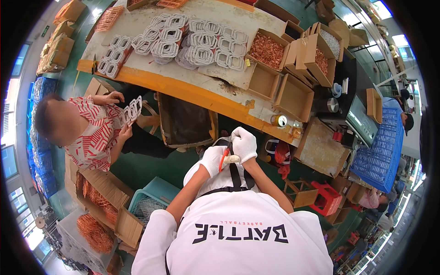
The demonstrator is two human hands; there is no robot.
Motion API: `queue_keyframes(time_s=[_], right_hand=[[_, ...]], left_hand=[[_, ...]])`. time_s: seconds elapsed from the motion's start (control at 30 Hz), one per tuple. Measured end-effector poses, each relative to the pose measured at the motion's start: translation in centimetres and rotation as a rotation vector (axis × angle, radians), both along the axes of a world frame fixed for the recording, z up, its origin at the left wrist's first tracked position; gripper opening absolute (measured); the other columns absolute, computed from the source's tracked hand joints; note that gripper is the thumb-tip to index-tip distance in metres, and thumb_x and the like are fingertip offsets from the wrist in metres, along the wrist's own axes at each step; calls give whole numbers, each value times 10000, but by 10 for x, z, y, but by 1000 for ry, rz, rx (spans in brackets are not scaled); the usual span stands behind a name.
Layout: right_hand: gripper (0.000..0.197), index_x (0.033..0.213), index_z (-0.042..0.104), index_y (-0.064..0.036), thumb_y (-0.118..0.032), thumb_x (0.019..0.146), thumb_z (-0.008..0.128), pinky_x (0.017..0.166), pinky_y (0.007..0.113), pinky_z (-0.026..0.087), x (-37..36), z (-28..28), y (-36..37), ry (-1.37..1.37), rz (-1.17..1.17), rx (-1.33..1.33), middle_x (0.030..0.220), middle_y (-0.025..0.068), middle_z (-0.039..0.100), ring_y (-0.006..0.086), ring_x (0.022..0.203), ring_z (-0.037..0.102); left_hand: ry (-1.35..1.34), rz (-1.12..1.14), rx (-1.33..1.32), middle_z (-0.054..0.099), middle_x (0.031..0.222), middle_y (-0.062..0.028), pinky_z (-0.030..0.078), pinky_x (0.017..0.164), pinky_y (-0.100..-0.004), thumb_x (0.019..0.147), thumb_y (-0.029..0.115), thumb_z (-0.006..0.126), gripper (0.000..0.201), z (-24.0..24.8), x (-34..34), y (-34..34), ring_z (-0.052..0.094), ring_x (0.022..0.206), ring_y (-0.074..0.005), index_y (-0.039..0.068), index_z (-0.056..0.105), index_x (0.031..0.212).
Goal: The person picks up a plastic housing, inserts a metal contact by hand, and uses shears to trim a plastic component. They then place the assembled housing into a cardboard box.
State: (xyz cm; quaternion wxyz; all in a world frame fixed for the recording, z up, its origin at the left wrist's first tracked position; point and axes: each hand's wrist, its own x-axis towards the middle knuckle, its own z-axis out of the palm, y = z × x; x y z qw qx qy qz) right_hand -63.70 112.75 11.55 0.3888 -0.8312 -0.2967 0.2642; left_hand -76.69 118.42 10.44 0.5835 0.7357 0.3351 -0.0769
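Note:
Both my hands wear white gloves and are close together in front of my chest. My left hand (pixel 213 160) is closed around red-handled pliers (pixel 223 160); their dark end points up toward my right hand. My right hand (pixel 244 144) forms a fist just above and to the right, beside a black strap (pixel 235 176) that hangs down my front. Whatever sits in that fist is hidden by the glove. The workbench (pixel 165 81) with its yellow front edge lies beyond my hands.
White frame-shaped parts (pixel 170 35) stand in stacks on the bench, with cardboard boxes of copper-coloured pieces (pixel 266 49) and a can (pixel 278 120) at right. On the left a seated co-worker (pixel 94 128) holds similar frames. A teal bin (pixel 158 192) and red stool (pixel 326 198) flank me.

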Motion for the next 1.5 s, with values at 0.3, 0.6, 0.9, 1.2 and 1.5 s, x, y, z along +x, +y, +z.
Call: queue_keyframes(time_s=[0.3,0.6,0.9,1.2,1.5], right_hand=[[185,683,608,-6,36,726,433,504,259,405,6,-3,-9,201,33,59,548,63,534,110,522,526],[209,656,609,-8,48,708,414,474,241,371,10,8,-8,289,60,92,532,25,520,83,504,499],[181,638,579,4,47,672,407,456,243,336,5,-3,-11,257,58,116,496,33,449,82,482,463],[180,562,494,-9,89,603,349,472,234,273,-1,-11,-18,524,-33,299,535,-17,422,52,522,377],[185,548,490,-18,81,600,342,456,232,242,8,-8,-18,526,-40,346,534,-28,423,42,504,359]], left_hand=[[68,154,-279,526,494,-40,406,485,-313,732,550,749,540,27,6,1,519,472,-163,39,602,635],[-95,345,-492,476,507,25,339,456,-276,782,467,756,463,12,2,-14,434,479,-84,56,613,622],[-120,479,-424,508,540,31,347,480,-279,821,452,719,447,-8,-2,-36,435,517,-81,31,659,680],[-172,669,-446,487,526,46,295,429,-232,906,357,656,368,7,5,-33,423,475,-31,72,623,674],[-397,484,125,470,521,-32,384,474,-312,918,395,583,433,-8,7,-38,466,498,-127,51,563,656]])
